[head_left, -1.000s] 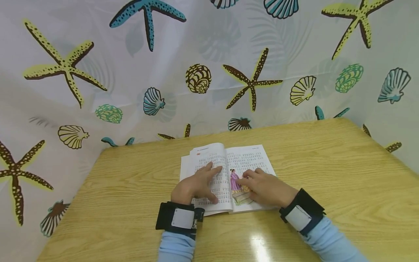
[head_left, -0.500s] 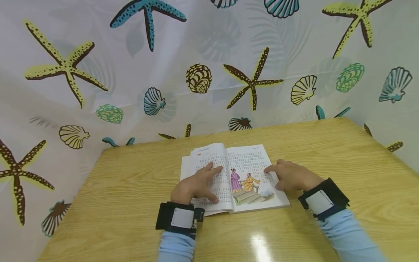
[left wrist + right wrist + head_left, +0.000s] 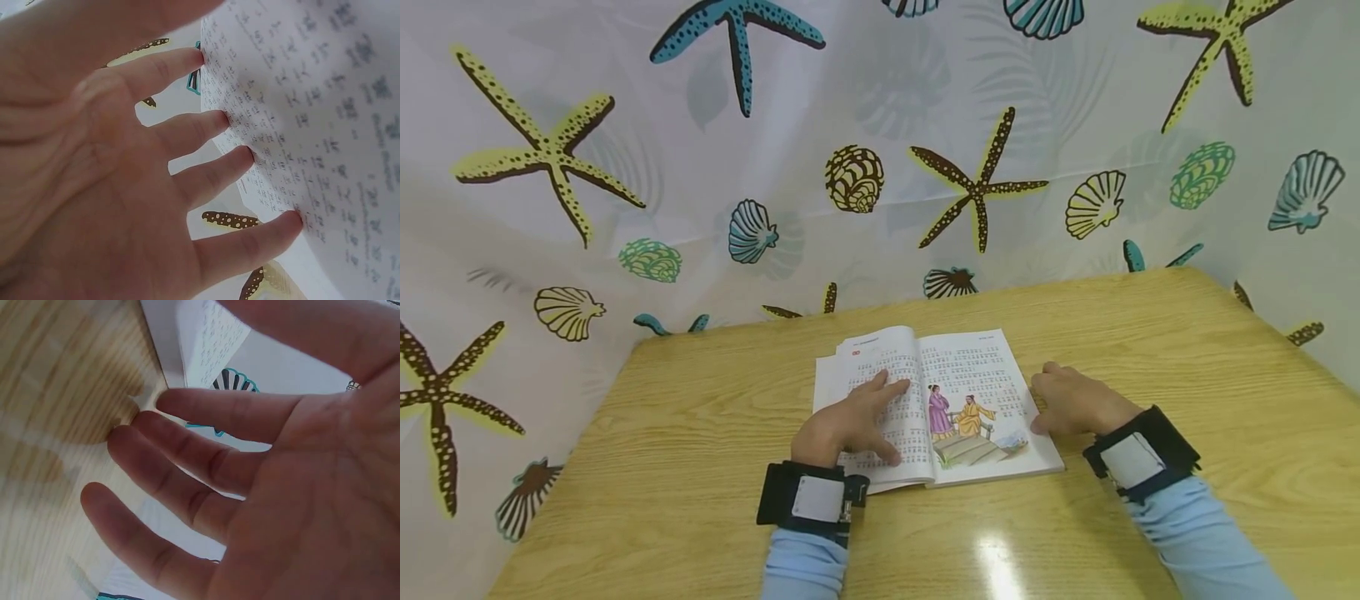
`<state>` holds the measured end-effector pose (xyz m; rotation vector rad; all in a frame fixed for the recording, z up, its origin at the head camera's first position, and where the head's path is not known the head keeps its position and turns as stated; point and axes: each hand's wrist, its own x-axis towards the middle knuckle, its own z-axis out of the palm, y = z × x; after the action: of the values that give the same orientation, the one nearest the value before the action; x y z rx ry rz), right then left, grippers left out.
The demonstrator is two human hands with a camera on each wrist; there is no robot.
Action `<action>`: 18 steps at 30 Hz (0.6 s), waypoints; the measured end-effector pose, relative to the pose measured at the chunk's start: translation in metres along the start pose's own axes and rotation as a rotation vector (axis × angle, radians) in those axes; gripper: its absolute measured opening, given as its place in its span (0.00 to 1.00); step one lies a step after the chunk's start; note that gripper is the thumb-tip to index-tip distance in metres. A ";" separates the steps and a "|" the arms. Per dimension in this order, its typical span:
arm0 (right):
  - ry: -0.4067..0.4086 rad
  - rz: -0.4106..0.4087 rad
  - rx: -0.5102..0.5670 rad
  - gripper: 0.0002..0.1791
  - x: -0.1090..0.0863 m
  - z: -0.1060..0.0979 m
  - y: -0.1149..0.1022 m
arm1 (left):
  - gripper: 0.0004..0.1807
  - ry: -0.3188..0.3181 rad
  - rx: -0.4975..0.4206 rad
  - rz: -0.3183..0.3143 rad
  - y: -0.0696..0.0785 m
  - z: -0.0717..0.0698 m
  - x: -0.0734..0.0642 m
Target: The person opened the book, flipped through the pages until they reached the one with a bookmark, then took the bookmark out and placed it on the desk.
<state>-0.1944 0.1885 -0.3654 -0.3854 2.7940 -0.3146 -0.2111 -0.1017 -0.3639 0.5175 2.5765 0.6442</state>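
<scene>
An open book (image 3: 966, 362) lies on the table, printed text on both pages and a coloured picture of two robed figures (image 3: 958, 417) low on its right page. My left hand (image 3: 850, 421) rests spread on the left page; in the left wrist view its fingertips (image 3: 290, 222) press on the text. At the book's right edge is my right hand (image 3: 1078, 404), its thumb by the page's side. In the right wrist view its loosely bent fingers (image 3: 150, 459) reach down to the wood beside the book's edge (image 3: 172, 347), holding nothing.
The wooden table (image 3: 700, 433) extends around the book on all sides. Behind it hangs a white cloth (image 3: 865, 100) printed with starfish and shells. Each wrist wears a black strap (image 3: 1142, 454) below a light blue sleeve.
My right hand has moved right, off the picture to the book's right edge. Its index finger, earlier on the page, has drawn back. The left hand has stayed put.
</scene>
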 end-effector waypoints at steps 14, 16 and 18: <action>0.017 -0.004 0.019 0.12 -0.006 -0.006 -0.011 | 0.56 0.001 0.011 0.010 -0.001 0.001 0.001; 0.070 -0.014 0.024 0.12 -0.006 -0.007 -0.013 | 0.56 0.002 0.013 0.013 -0.002 0.001 0.001; 0.150 -0.042 0.038 0.11 -0.006 -0.007 -0.013 | 0.56 0.001 0.012 0.013 -0.002 0.001 0.001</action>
<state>-0.1881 0.1790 -0.3544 -0.4280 2.9243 -0.4223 -0.2123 -0.1022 -0.3657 0.5385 2.5814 0.6346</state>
